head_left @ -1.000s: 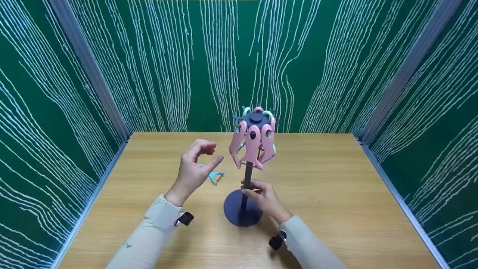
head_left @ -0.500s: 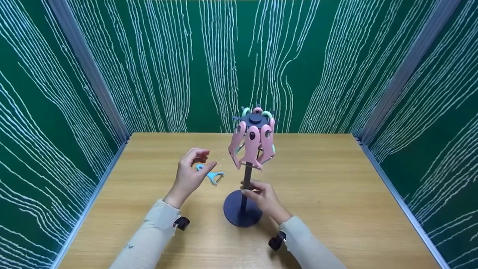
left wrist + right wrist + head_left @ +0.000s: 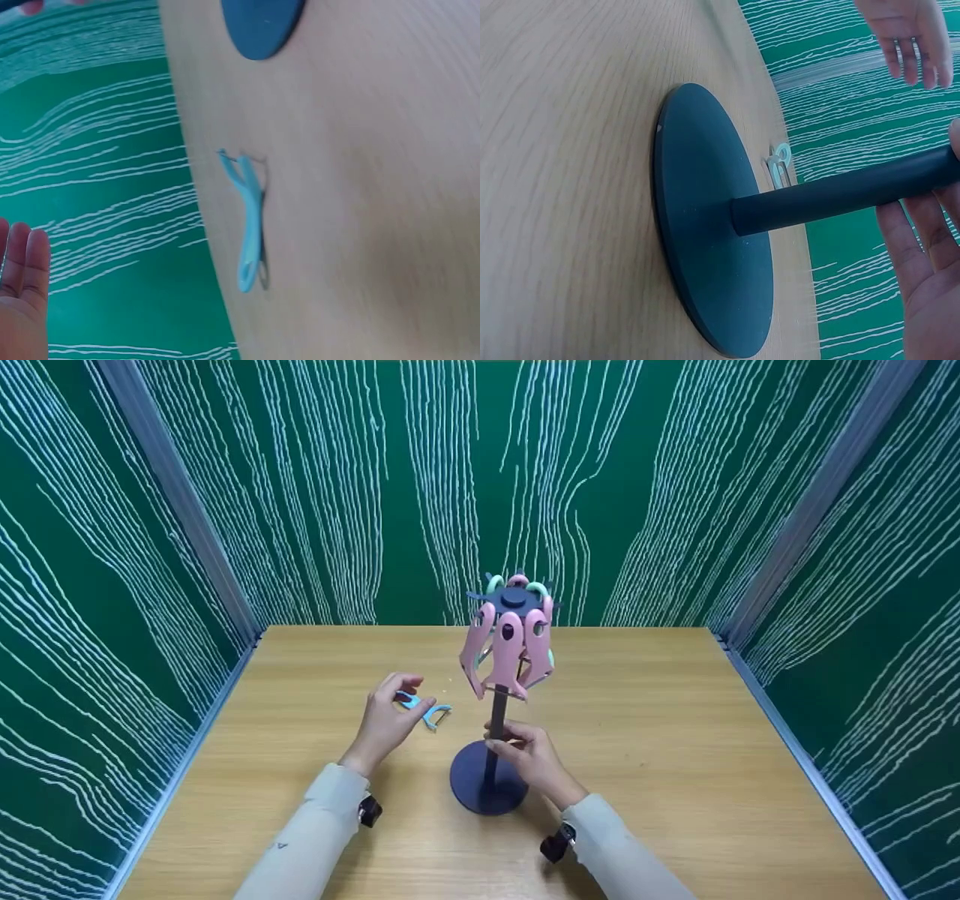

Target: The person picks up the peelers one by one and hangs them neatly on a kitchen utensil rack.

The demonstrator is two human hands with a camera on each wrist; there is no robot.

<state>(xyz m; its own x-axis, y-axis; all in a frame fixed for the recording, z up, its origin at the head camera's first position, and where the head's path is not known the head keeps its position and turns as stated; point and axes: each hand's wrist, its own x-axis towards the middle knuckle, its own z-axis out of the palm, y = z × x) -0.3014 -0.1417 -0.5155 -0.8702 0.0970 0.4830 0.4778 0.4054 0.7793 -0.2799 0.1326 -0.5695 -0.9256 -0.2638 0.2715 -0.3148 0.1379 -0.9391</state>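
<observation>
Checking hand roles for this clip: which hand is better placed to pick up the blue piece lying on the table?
Left. The left hand is right over the blue piece on the table, fingers around it. The right hand holds the stand's pole, so it is probably best kept there steadying it.

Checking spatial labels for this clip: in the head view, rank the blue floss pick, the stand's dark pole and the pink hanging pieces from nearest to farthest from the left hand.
1. blue floss pick, at the left hand's fingers.
2. dark pole, to its right, held by the right hand.
3. pink hanging pieces, higher up at the stand's top.
</observation>
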